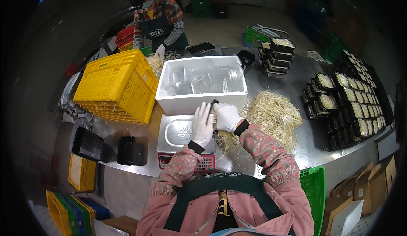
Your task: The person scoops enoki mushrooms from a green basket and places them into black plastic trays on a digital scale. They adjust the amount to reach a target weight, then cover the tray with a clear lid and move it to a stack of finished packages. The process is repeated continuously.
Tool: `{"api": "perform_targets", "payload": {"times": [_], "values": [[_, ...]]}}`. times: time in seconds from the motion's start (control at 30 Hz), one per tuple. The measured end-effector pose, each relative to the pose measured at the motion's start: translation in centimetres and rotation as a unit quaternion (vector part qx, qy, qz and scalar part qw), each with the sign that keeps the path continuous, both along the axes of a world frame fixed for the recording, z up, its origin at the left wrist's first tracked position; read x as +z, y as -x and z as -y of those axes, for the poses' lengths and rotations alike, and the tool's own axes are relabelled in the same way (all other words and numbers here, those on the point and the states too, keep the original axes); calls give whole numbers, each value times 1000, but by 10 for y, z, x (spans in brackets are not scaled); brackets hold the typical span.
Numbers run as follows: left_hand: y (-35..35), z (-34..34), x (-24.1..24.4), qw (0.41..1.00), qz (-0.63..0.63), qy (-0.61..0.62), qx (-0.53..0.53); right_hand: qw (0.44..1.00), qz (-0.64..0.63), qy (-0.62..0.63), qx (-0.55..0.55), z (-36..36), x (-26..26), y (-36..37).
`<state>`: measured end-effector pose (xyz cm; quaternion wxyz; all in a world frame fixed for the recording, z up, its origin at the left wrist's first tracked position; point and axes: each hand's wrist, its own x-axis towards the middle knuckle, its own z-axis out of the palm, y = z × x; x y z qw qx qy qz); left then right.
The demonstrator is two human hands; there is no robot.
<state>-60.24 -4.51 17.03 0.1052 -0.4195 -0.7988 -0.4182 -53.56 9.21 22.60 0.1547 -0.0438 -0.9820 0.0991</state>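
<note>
My left hand (203, 124), in a white glove, is over the right part of a digital scale's metal platform (175, 134), its fingers extended against a black plastic tray (215, 102) that is mostly hidden between my hands. My right hand (226, 116), also gloved, is curled around the far right side of that tray. Pale bean sprouts (275, 118) lie in a large heap to the right, with loose strands under my right wrist. A white foam box (200, 102) holding clear plastic lids (203, 80) stands just beyond my hands.
A yellow crate (111, 86) is tipped at the left. Black trays (127, 150) lie near the left edge. Filled trays (362, 109) are stacked at the right and more (279, 56) at the back. A co-worker (162, 23) across the steel table (318, 140) reaches into sprouts.
</note>
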Motion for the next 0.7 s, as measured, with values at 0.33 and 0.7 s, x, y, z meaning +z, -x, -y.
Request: {"api": "perform_targets", "payload": {"times": [0.33,0.7], "values": [[38,86,-54,997,-31,55,-36,988,69,21,136,75,-94,55],[41,92,-57,974,-74,208,-42,966,218,30,134,-16,-43,15]]}}
